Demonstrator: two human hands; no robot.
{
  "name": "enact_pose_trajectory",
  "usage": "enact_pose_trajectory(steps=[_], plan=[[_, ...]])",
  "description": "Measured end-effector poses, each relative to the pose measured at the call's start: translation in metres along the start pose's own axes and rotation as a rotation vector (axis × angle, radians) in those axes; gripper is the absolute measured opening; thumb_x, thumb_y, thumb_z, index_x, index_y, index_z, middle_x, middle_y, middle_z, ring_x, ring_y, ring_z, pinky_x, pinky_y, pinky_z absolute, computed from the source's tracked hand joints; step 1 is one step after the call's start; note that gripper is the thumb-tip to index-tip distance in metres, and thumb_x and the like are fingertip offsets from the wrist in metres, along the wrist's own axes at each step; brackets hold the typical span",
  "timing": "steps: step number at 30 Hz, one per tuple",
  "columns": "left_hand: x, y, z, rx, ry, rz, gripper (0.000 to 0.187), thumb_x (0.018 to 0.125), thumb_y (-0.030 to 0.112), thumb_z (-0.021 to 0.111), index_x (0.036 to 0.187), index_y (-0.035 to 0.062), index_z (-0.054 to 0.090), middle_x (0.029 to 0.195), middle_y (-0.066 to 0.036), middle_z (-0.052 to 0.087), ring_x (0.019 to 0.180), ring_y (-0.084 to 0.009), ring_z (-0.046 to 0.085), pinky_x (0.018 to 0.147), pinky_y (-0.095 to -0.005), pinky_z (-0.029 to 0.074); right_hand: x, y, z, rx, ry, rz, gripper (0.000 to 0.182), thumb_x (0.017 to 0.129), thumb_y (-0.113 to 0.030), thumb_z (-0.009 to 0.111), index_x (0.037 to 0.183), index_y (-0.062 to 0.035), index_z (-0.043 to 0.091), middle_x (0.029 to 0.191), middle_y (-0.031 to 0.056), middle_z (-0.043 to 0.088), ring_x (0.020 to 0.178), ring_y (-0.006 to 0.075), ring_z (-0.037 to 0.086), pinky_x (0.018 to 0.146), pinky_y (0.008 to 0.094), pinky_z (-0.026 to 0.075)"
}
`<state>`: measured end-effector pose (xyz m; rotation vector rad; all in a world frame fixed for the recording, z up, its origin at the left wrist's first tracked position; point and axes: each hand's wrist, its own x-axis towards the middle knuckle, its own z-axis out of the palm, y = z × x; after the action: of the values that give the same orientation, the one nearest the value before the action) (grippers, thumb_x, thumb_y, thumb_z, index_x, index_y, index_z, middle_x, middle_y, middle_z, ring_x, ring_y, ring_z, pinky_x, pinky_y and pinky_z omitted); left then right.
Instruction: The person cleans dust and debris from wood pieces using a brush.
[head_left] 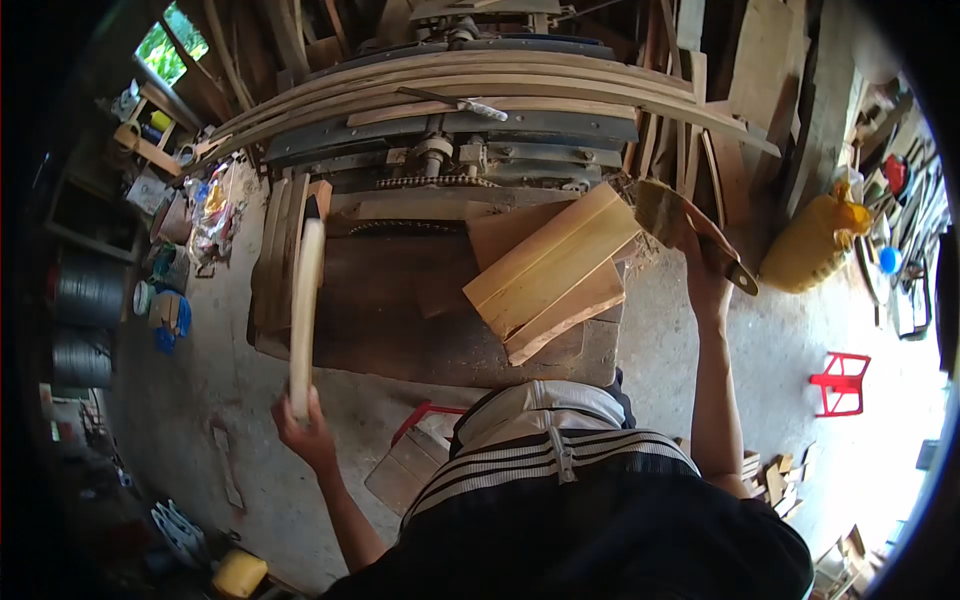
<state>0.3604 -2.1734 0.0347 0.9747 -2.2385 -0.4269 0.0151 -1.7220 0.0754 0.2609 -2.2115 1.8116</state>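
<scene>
My left hand (pixel 303 425) is closed around the lower end of a wooden-handled tool (pixel 308 300). Its pale handle points up and away, tipped by a small dark head whose kind I cannot make out. My right hand (pixel 708 275) grips a cleaver-like tool (pixel 662 212) with a broad brown blade, held at the right side of the workbench (pixel 400 340). Left of that blade, a planed yellowish board (pixel 560 255) lies slantwise on the bench. Under it is a rough-edged piece of wood (pixel 570 312), with a browner board (pixel 500 235) behind.
Long wooden strips (pixel 450 80) lie across the machine behind the bench, with a white-handled tool (pixel 485 108) on them. A drive chain (pixel 435 182) is exposed. A yellow sack (pixel 815 240) and red stool (pixel 842 384) stand right; another red-framed item (pixel 415 440) is near my legs.
</scene>
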Motion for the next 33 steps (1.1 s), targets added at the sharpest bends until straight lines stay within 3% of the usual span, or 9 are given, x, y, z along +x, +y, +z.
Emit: enact_pose_trajectory(steps=[5, 13, 18, 19, 22, 23, 25, 27, 33], plan=[[-0.039, 0.009, 0.017, 0.247, -0.138, 0.545, 0.037, 0.088, 0.012, 0.066, 0.123, 0.0006, 0.063, 0.128, -0.018, 0.062, 0.117, -0.0370, 0.059, 0.100, -0.0486, 0.047, 0.005, -0.009, 0.018, 0.051, -0.036, -0.024, 0.028, 0.097, -0.009, 0.061, 0.123, -0.0033, 0.066, 0.103, 0.0037, 0.071, 0.093, 0.0062, 0.061, 0.083, 0.0232, 0.049], [-0.032, 0.084, 0.070, 0.303, -0.551, 0.515, 0.086, 0.088, 0.037, 0.067, 0.151, -0.0033, 0.024, 0.156, -0.024, 0.026, 0.144, -0.0388, 0.026, 0.116, -0.0538, 0.019, 0.009, -0.028, 0.026, -0.031, -0.109, -0.194, 0.028, 0.093, -0.005, 0.065, 0.121, -0.0042, 0.068, 0.098, 0.0062, 0.074, 0.086, 0.0067, 0.066, 0.077, 0.0222, 0.052], [-0.031, 0.183, 0.122, -0.165, -0.536, 0.588, 0.111, 0.072, 0.054, 0.078, 0.149, -0.0055, 0.024, 0.151, -0.026, 0.032, 0.138, -0.0418, 0.034, 0.111, -0.0581, 0.024, -0.015, -0.021, 0.044, -0.253, -0.337, -0.122, 0.026, 0.094, -0.012, 0.066, 0.117, -0.0014, 0.068, 0.093, 0.0077, 0.073, 0.081, 0.0091, 0.066, 0.073, 0.0274, 0.055], [-0.036, 0.193, 0.133, -0.173, -0.534, 0.603, 0.111, 0.072, 0.054, 0.078, 0.149, -0.0055, 0.024, 0.151, -0.026, 0.032, 0.138, -0.0418, 0.034, 0.111, -0.0581, 0.024, -0.028, -0.035, 0.058, -0.168, -0.467, 0.095, 0.026, 0.093, -0.011, 0.066, 0.116, -0.0003, 0.068, 0.093, 0.0096, 0.073, 0.081, 0.0104, 0.067, 0.072, 0.0277, 0.055], [-0.039, 0.201, 0.166, -0.266, -0.563, 0.521, 0.115, 0.065, 0.037, 0.088, 0.148, -0.0072, 0.023, 0.140, -0.028, 0.040, 0.129, -0.0425, 0.042, 0.105, -0.0519, 0.037, -0.057, -0.067, 0.076, 0.003, -0.724, 0.001, 0.022, 0.092, -0.017, 0.065, 0.110, -0.0050, 0.071, 0.092, 0.0097, 0.073, 0.082, 0.0158, 0.069, 0.075, 0.0308, 0.055], [-0.038, 0.203, 0.166, -0.278, -0.573, 0.546, 0.115, 0.065, 0.037, 0.088, 0.148, -0.0072, 0.023, 0.140, -0.028, 0.040, 0.129, -0.0425, 0.042, 0.105, -0.0519, 0.037, -0.053, -0.047, 0.076, -0.090, -0.639, -0.346, 0.022, 0.093, -0.016, 0.064, 0.111, -0.0047, 0.070, 0.096, 0.0099, 0.073, 0.082, 0.0149, 0.069, 0.075, 0.0313, 0.055], [-0.042, 0.200, 0.160, -0.295, -0.540, 0.439, 0.115, 0.064, 0.036, 0.089, 0.148, -0.0077, 0.023, 0.138, -0.029, 0.040, 0.127, -0.0436, 0.043, 0.106, -0.0493, 0.038, -0.032, -0.008, 0.053, 0.057, -0.634, 0.149, 0.021, 0.093, -0.013, 0.063, 0.111, -0.0051, 0.070, 0.099, 0.0086, 0.072, 0.083, 0.0133, 0.068, 0.076, 0.0306, 0.056], [-0.042, 0.198, 0.159, -0.341, -0.596, 0.361, 0.116, 0.063, 0.035, 0.089, 0.147, -0.0079, 0.023, 0.138, -0.030, 0.040, 0.128, -0.0432, 0.043, 0.107, -0.0493, 0.036, 0.008, 0.020, 0.021, 0.234, -0.447, 0.238, 0.020, 0.094, -0.011, 0.062, 0.112, -0.0053, 0.070, 0.097, 0.0067, 0.072, 0.084, 0.0127, 0.068, 0.075, 0.0296, 0.056], [-0.038, 0.194, 0.162, -0.345, -0.601, 0.439, 0.111, 0.066, 0.033, 0.088, 0.149, -0.0032, 0.023, 0.138, -0.028, 0.040, 0.128, -0.0425, 0.042, 0.106, -0.0487, 0.036, 0.026, -0.006, 0.007, -0.557, -0.144, -0.434, 0.031, 0.081, -0.001, 0.066, 0.111, -0.0090, 0.071, 0.100, 0.0092, 0.073, 0.086, 0.0208, 0.071, 0.073, 0.0299, 0.057]])
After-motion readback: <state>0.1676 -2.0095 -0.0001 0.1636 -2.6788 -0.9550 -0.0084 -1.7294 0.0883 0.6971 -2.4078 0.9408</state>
